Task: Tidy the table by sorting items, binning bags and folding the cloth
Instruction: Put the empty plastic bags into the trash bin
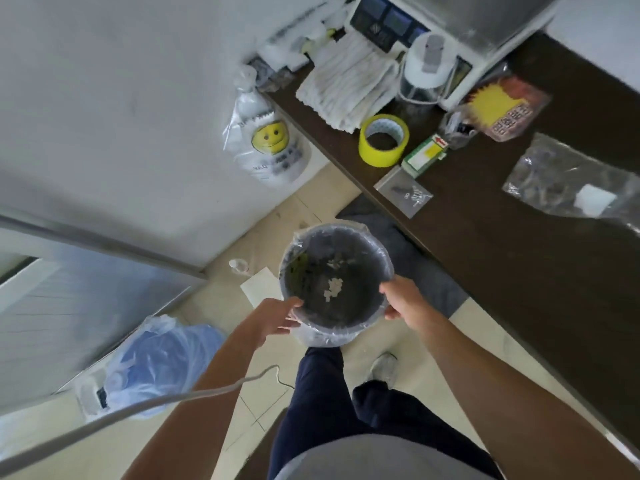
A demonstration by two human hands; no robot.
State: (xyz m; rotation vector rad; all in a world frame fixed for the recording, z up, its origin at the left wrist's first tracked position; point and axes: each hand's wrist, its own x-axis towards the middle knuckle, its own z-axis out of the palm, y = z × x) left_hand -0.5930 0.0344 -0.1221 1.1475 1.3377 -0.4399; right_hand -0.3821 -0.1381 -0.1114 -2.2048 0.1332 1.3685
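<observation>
A round grey bin [313, 336] lined with clear plastic stands on the floor in front of my legs, with scraps at its bottom. My right hand [401, 297] grips its right rim, thumb over the edge. My left hand [280, 315] touches the left rim with relaxed fingers. On the dark table [519, 271] to the right lie a white folded cloth [346, 88], a yellow tape roll [382, 140], a green box [424, 155], a small zip bag of screws [405, 192], a clear plastic bag [568, 181] and a red-yellow packet [505, 109].
A smiley-face plastic bag [270, 143] hangs at the table's left corner by the white wall. A blue plastic bag [152, 365] lies on the floor at left. A white cable [138, 407] crosses my left arm. A scale and a jar stand at the table's far end.
</observation>
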